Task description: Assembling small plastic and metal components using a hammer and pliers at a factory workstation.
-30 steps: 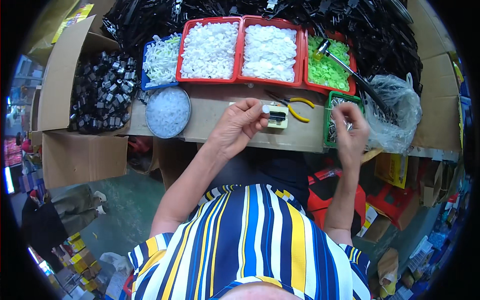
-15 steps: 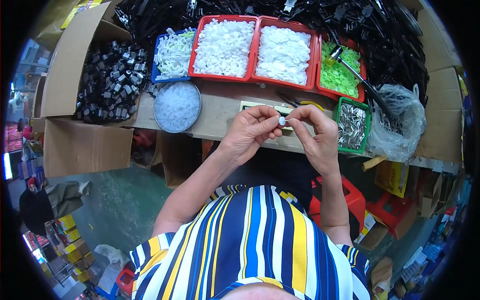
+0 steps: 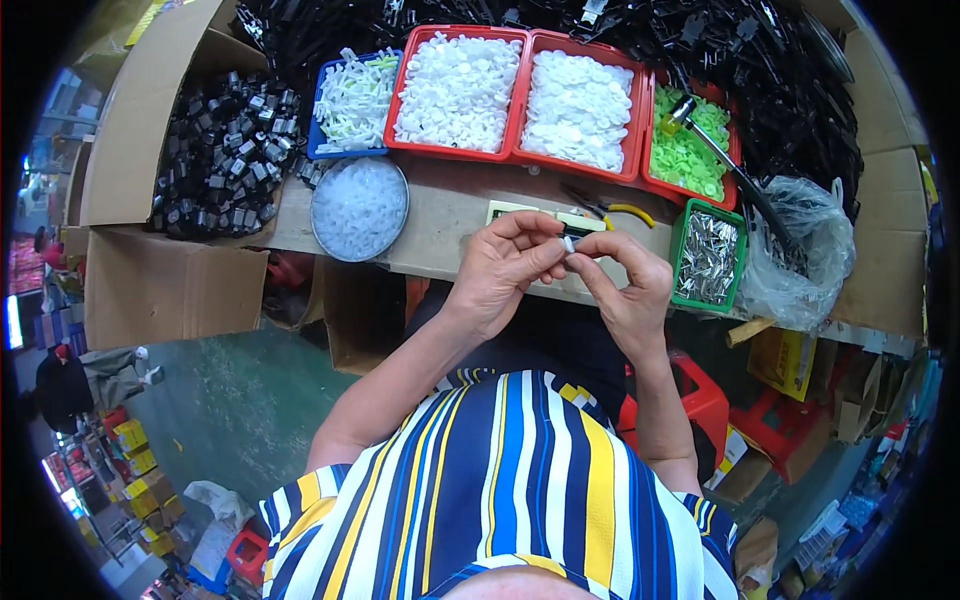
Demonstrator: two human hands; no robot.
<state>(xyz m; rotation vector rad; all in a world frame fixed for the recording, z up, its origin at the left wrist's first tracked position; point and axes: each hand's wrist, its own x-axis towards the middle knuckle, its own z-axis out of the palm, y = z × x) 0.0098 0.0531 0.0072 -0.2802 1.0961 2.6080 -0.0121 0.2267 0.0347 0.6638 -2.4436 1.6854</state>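
Observation:
In front of my body, above the near edge of the workbench, my left hand (image 3: 503, 268) and my right hand (image 3: 632, 285) meet fingertip to fingertip. Both are closed in a pinch around a small white plastic part (image 3: 569, 243). Its exact shape is mostly hidden by my fingers. Beneath my hands lies a cream-coloured block (image 3: 495, 211), largely covered by them. Just beyond sit yellow-handled pliers (image 3: 630, 212). Right of my right hand, a green tray (image 3: 741, 262) holds many small metal pins.
Along the back stand red trays (image 3: 517, 140) of white and green plastic pieces and a blue tray (image 3: 316, 140). A round dish (image 3: 318, 235) of translucent bits is at left, near a carton (image 3: 125, 150) of black parts. A hammer (image 3: 715, 150) leans over the green pieces; a plastic bag (image 3: 800, 285) lies right.
The white part has turned between my fingertips: its round face showed before, now a narrow side. My right fingers have drawn closer to my left ones. The view has shifted slightly.

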